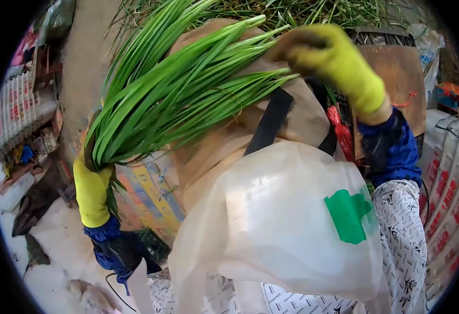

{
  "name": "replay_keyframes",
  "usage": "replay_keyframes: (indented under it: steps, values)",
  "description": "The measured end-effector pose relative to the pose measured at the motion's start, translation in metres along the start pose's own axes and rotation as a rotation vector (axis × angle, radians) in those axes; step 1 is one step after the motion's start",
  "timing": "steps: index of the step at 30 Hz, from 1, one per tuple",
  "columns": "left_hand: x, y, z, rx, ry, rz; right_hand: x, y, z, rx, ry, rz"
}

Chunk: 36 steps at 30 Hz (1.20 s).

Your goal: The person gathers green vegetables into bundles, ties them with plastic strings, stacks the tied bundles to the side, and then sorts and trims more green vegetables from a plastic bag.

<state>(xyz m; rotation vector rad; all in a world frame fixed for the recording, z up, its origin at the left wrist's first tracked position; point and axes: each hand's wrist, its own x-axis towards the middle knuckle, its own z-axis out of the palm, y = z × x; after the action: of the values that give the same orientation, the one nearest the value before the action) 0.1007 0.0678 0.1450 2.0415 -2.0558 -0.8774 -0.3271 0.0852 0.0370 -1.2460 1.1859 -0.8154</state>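
My left hand (91, 191), in a yellow glove with a dark palm, is closed round the leaf ends of a large bunch of garlic chives (161, 110). The long green leaves fan out to the upper right, across my lap, and their pale stem ends point to the right. At those ends is my right hand (329, 63), gloved in the same yellow. Its fingers are bent toward the stems but smeared by motion, so whether they grip any stem cannot be made out.
Loose green leaves and trimmings (292, 10) lie on the ground ahead. A translucent sheet with green tape (347, 214) covers my front. Red plastic ties (339, 131) hang beside a brown board (391, 89) at right. White printed sacks (446, 183) stand at far right.
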Motion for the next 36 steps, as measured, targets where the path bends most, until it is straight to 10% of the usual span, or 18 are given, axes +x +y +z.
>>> replay_keyframes:
  steps: [4, 16, 21, 29, 36]
  values:
    - [0.030, 0.071, -0.012, 0.019, -0.126, 0.168, 0.010, -0.004, 0.061, -0.712, 0.069, -0.256]
    - [0.114, 0.126, -0.049, 0.454, -0.291, 0.483, 0.014, -0.027, 0.037, 0.432, -0.035, -0.039]
    - [0.134, 0.145, -0.047, 0.605, -0.336, 0.516, 0.045, -0.016, 0.012, 0.775, -0.109, -0.521]
    - [0.151, 0.175, -0.055, 0.737, -0.333, 0.548, 0.064, 0.020, -0.127, 0.403, 0.391, -0.407]
    - [0.167, 0.197, -0.063, 0.848, -0.328, 0.560, 0.100, 0.037, -0.236, -0.729, 0.658, -0.030]
